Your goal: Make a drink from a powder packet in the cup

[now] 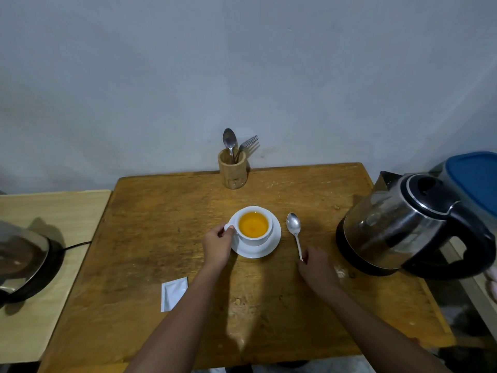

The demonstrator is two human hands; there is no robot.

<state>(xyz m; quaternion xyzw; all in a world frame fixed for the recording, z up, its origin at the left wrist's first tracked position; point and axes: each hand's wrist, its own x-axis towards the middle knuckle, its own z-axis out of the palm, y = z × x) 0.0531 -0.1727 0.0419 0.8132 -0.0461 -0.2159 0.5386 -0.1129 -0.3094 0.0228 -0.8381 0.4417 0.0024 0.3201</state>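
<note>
A white cup (pixel 258 238) full of orange liquid stands on a white saucer (pixel 269 250) in the middle of the wooden table (pixel 166 238). My left hand (pixel 217 246) grips the cup's handle on its left side. A metal spoon (pixel 294 232) lies flat on the table to the right of the saucer, bowl pointing away. My right hand (pixel 317 265) has its fingers pinched on the near end of the spoon's handle. A white powder packet (pixel 173 293) lies flat near my left forearm.
A glass and steel electric kettle (pixel 408 227) stands at the table's right edge. A wooden holder (pixel 232 170) with a spoon and a fork sits at the back by the wall. A second kettle (pixel 24 262) rests on the lighter side table at left.
</note>
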